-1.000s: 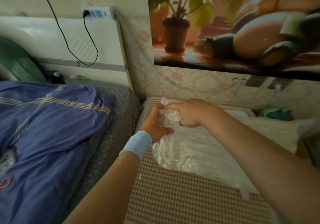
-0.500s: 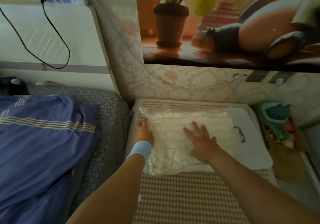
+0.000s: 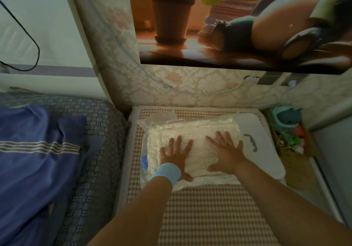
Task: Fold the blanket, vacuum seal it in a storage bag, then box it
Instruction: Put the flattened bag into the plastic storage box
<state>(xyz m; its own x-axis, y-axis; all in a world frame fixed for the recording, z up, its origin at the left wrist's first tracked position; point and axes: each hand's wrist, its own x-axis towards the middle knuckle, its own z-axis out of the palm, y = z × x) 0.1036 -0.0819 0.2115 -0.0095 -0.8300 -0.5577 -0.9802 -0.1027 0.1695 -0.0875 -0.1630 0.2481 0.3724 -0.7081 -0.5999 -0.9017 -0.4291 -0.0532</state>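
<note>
Both hands lie flat with fingers spread on the clear storage bag (image 3: pixel 162 119) that holds the folded white blanket (image 3: pixel 200 131). The left hand (image 3: pixel 176 153), in a light-blue wristband (image 3: pixel 167 172), presses the near-left part. The right hand (image 3: pixel 226 152) presses the middle. The bag sits at the far end of the houndstooth surface (image 3: pixel 209 217), with a white flat piece with a grey handle (image 3: pixel 262 144) just beside it on the right. The bundle is likely soft, squashy and light under slick, crinkly film, so scoop under both short ends rather than pinch the loose plastic.
</note>
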